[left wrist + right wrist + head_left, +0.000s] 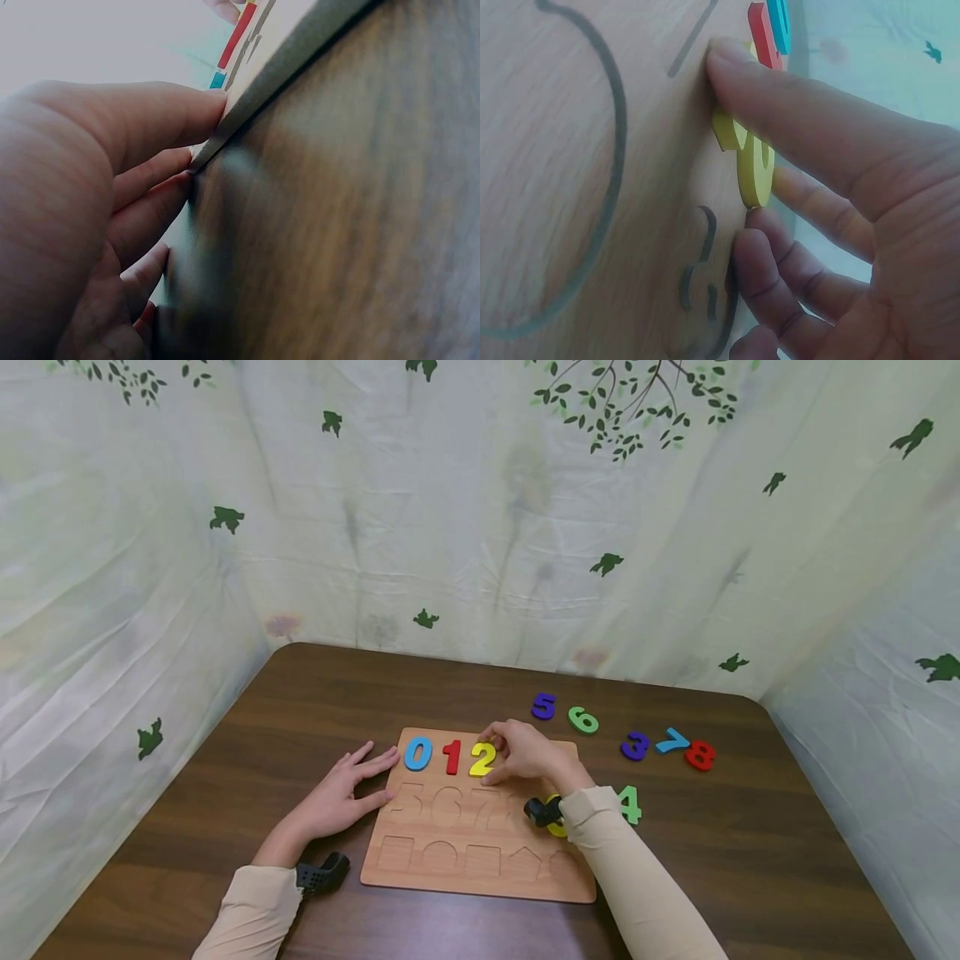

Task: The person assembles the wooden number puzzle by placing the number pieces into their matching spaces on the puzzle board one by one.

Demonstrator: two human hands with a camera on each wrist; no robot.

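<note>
A wooden number board (450, 881) with cut-out recesses lies on the table. Along its top row sit a blue 0 (409, 755), a red 1 (452, 760) and a yellow 2 (480, 772). My right hand (531, 752) pinches the yellow 2 between thumb and fingers at the top row; in the right wrist view the 2 (756, 176) looks slightly raised from the wood. With spread, fairly straight fingers, my left hand (337, 793) touches the board's left edge. The left wrist view shows its thumb and fingertips against that edge.
Beyond the board lie a purple 5 (542, 713) and green 6 (573, 714). To the right are a purple 3 (641, 745), blue 7 (672, 743), red 8 (701, 755) and green 4 (632, 793). A yellow piece (557, 829) is partly hidden under my right wrist.
</note>
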